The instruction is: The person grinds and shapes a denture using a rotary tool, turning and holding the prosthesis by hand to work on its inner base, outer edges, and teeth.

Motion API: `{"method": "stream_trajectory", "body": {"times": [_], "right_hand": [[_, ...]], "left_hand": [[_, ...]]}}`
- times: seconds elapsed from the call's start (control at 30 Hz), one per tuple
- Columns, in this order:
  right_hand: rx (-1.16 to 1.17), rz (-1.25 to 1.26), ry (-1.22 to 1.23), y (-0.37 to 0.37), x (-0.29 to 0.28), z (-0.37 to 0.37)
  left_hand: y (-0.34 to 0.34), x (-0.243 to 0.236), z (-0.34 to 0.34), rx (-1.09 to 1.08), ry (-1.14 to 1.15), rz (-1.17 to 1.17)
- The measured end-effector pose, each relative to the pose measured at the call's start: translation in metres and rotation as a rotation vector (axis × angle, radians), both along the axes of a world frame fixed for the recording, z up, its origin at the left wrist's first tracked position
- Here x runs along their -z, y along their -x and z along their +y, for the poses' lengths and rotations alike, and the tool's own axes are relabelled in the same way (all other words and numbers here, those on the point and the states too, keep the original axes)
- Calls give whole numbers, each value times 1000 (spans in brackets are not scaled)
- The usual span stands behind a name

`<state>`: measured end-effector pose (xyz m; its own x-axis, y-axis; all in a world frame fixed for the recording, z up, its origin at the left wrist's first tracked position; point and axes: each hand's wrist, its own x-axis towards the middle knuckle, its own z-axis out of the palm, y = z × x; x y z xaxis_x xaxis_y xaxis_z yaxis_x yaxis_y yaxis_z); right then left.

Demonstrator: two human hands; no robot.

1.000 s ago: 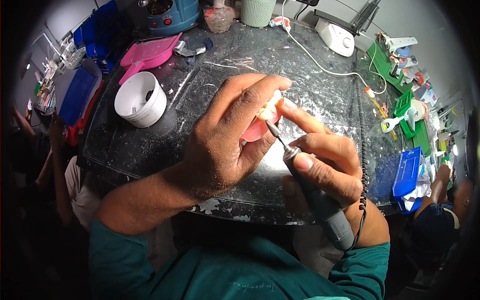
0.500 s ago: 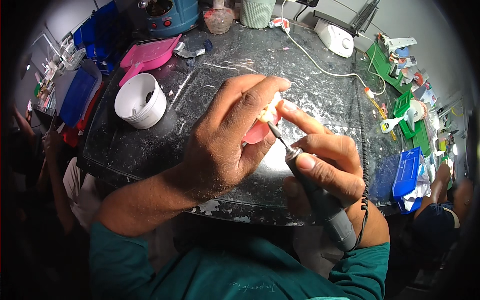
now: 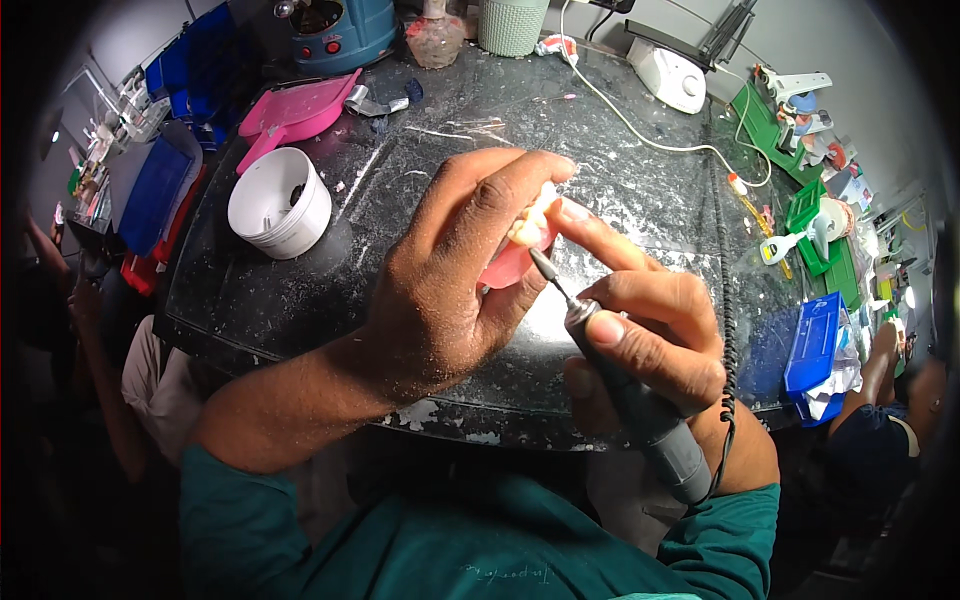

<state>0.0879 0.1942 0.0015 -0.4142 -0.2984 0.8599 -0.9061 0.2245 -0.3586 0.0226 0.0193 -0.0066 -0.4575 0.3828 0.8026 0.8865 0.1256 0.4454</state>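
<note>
My left hand [image 3: 440, 270] is closed around a denture [image 3: 510, 265] with a pink base and cream teeth, held above the middle of the bench. Part of the denture is hidden by my fingers. In my right hand [image 3: 660, 335] is a dark rotary handpiece [image 3: 635, 395], gripped like a pen and tilted up to the left. Its grey tapered bur [image 3: 545, 266] points at the pink base just below the teeth; whether it touches, I cannot tell. My right index finger reaches out beside the denture's teeth. Pale dust speckles my left hand and wrist.
White powder covers the black bench [image 3: 300, 320]. A white tub [image 3: 282, 215] and pink dustpan [image 3: 300, 110] stand left. A white control box [image 3: 668, 80], green trays [image 3: 810, 245] and a blue bin [image 3: 815, 350] line the right. The handpiece's coiled cord [image 3: 730, 330] runs beside my right hand.
The bur tip has shifted slightly left and down, from by the teeth to the pink base. The denture has tipped a little in my left hand, and both hands keep their grip.
</note>
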Motion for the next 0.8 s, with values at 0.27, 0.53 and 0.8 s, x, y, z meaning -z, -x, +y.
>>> {"method": "stream_trajectory", "body": {"times": [0.27,0.53,0.8], "right_hand": [[-1,48,12,3,2,-1],[-22,48,1,4,1,2],[32,25,29,0,-4,5]], "left_hand": [[0,-4,-3,65,10,22],[3,2,1,54,-32,33],[1,-2,0,91,-4,-17]]}}
